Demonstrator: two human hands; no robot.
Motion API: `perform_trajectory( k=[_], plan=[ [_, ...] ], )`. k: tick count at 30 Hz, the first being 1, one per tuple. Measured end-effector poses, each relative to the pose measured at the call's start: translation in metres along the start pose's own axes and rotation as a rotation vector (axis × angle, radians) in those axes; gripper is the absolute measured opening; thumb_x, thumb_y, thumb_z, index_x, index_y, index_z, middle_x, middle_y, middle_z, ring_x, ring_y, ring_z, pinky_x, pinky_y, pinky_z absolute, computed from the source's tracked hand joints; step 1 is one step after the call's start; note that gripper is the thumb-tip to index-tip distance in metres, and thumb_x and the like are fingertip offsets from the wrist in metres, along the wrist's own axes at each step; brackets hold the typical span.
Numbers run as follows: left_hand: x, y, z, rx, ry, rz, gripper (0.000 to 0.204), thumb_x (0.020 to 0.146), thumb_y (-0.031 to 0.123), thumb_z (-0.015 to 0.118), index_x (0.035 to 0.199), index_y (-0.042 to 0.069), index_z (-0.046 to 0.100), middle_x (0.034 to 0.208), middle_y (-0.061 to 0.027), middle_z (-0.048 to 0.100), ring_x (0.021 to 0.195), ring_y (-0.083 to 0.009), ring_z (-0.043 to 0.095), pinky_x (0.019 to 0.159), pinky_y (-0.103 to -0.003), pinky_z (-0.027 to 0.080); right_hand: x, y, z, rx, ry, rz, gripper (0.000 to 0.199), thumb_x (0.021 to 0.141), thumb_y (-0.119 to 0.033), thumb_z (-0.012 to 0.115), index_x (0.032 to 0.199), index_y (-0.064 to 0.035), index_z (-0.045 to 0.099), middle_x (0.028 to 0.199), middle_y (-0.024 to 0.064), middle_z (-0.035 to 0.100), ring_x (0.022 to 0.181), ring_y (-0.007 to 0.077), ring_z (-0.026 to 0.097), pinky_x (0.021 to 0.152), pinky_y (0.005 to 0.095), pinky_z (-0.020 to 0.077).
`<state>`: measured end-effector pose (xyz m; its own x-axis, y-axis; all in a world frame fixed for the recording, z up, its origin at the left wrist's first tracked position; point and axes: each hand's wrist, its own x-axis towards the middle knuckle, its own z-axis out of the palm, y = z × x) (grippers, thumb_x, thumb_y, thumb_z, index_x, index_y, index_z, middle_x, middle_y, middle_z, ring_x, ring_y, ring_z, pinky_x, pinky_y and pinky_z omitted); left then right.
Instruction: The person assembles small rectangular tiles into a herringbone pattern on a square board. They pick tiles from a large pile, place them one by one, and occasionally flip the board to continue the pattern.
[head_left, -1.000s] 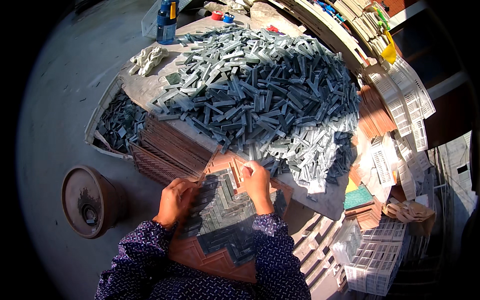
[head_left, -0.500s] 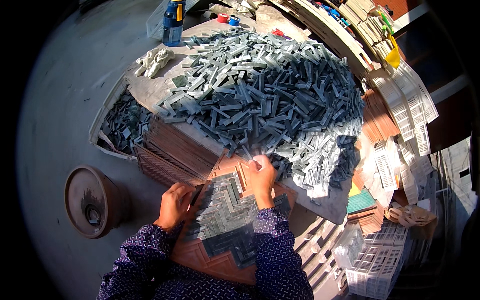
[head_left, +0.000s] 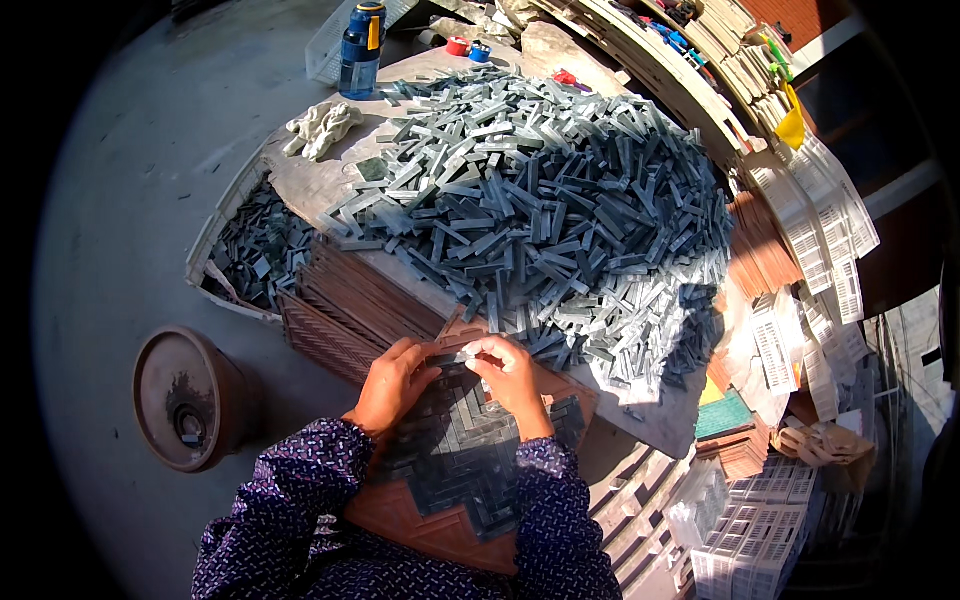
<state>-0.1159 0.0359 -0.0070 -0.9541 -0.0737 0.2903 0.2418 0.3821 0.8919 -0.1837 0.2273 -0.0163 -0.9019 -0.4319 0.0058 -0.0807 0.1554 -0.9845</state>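
Head view, nearest edge first: two forearms in dark blue patterned sleeves, rising from the lower rim. Between them a reddish-brown herringbone mould tray, tilted toward the wearer, its upper part filled with grey-green mosaic strips set in a zigzag, its lower corner bare.

At the tray's far edge, left hand and right hand close together, fingertips meeting over one pale stone strip — pinched from both ends, fingers curled in and together, thumbs tucked under. Strip just above the top row of the laid pattern, touching or barely clear of it; cannot tell which.

Left of the hands, a stack of empty brown trays lying ridged and slanted, and on the concrete floor a round rusty drum lid, well apart.

Just beyond the hands, a huge heap of loose grey strips covering the worktable. Left of the heap, a shallow bin of darker pieces hanging off the table's side.

Farther back — a crumpled pale glove, a blue bottle upright, two small tape rolls. Along the right, white plastic grid sheets stacked and fanned out in sunlight.
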Motion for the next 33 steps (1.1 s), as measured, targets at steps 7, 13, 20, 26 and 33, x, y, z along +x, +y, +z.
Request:
perform_trajectory(
  k=[7,13,20,26,33],
  plan=[
    [0.009,-0.018,0.014,0.141,-0.035,0.103,0.023,0.075,0.003,0.067,0.097,0.000,0.061,0.088,-0.0140,0.059,0.080,-0.0341,0.060,0.070,-0.038,0.050,-0.001,0.003,-0.013,-0.073,0.237,0.014,0.027,0.081,-0.002,0.064,0.107,-0.0003,0.060,0.098,0.0047,0.066,0.086,0.0098,0.061,0.074,0.0242,0.0484],
    [0.014,-0.021,0.025,0.306,0.035,0.116,0.020,0.070,0.002,0.069,0.090,0.003,0.063,0.088,-0.0135,0.058,0.083,-0.0352,0.058,0.071,-0.040,0.049,-0.006,0.007,-0.030,-0.070,0.371,0.031,0.017,0.084,-0.007,0.064,0.099,0.0007,0.063,0.085,0.0018,0.065,0.076,0.0068,0.060,0.065,0.0207,0.0463],
    [0.018,-0.021,0.032,0.278,-0.006,0.074,0.021,0.070,0.002,0.067,0.089,0.000,0.060,0.088,-0.0148,0.058,0.085,-0.0354,0.057,0.074,-0.040,0.048,-0.003,0.007,-0.026,-0.113,0.359,0.064,0.015,0.083,-0.008,0.065,0.097,-0.0001,0.064,0.082,0.0019,0.066,0.074,0.0072,0.060,0.065,0.0214,0.0466],
    [0.023,-0.023,0.035,0.247,-0.029,0.118,0.021,0.070,-0.002,0.065,0.091,0.001,0.063,0.084,-0.0161,0.057,0.082,-0.0364,0.057,0.070,-0.041,0.048,0.017,0.004,-0.013,-0.543,0.402,-0.056,0.012,0.081,-0.009,0.064,0.091,-0.0026,0.063,0.080,0.0138,0.067,0.071,0.0270,0.065,0.063,0.0324,0.0496],
    [0.029,-0.014,0.030,0.167,-0.053,0.110,0.026,0.073,-0.002,0.062,0.099,0.002,0.065,0.087,-0.0159,0.060,0.082,-0.0359,0.059,0.072,-0.040,0.049,0.040,0.000,0.006,-0.928,0.472,0.041,0.030,0.071,-0.018,0.075,0.093,-0.0032,0.063,0.084,0.0158,0.066,0.079,0.0356,0.064,0.068,0.0426,0.0505]
  ],
)
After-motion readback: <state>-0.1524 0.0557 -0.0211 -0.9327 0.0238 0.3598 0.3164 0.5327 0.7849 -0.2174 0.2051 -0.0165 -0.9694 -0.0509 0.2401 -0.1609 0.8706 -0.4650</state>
